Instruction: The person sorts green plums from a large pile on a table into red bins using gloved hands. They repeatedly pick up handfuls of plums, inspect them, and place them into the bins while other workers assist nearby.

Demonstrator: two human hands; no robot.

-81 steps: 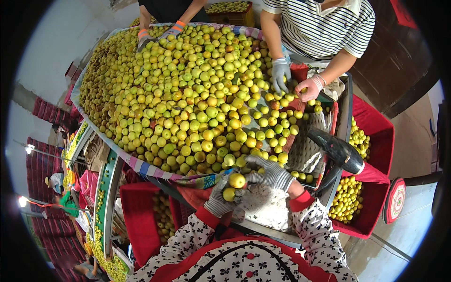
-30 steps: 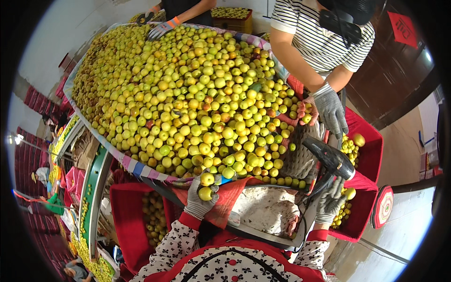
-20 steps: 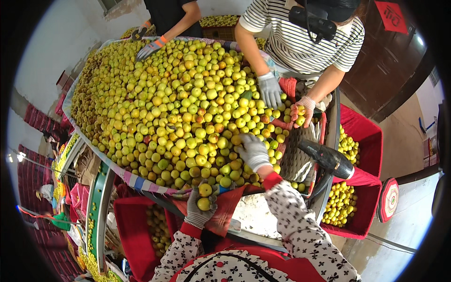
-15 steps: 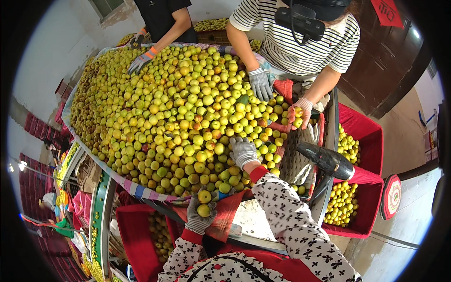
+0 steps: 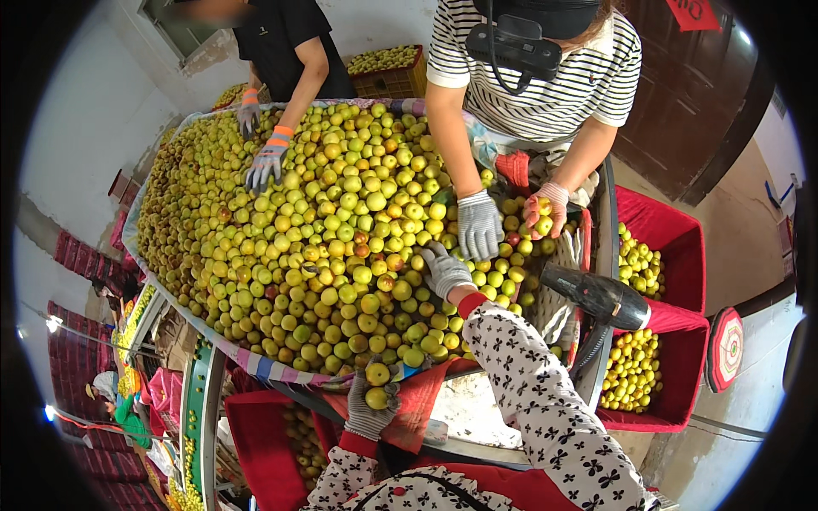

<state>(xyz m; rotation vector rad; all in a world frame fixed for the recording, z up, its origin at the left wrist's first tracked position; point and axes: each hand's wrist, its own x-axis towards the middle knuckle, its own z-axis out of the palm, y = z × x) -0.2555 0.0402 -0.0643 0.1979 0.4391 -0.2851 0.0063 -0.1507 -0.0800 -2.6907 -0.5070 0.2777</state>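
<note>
A broad heap of small round yellow-green fruits, some with reddish-brown patches and looking like jujubes, covers the cloth-lined table. My left hand, in a grey knit glove, cups two of these fruits, one above the other, at the heap's near edge. Further up, my right hand, also gloved in grey, rests on the heap with fingers stretched out over the fruits. Nothing shows gripped in it, though its palm side is hidden. A red cloth lies beside my left hand.
Across the table, a co-worker in stripes has one grey-gloved hand on the heap and fruits in the other. Another co-worker's gloved hands touch the far side. A black hair dryer lies right, near red bins; another red bin stands near-left.
The view has shifted slightly. The striped co-worker's grey-gloved hand has come nearer to my right hand. My left hand still holds two fruits; my right hand stays on the heap.
</note>
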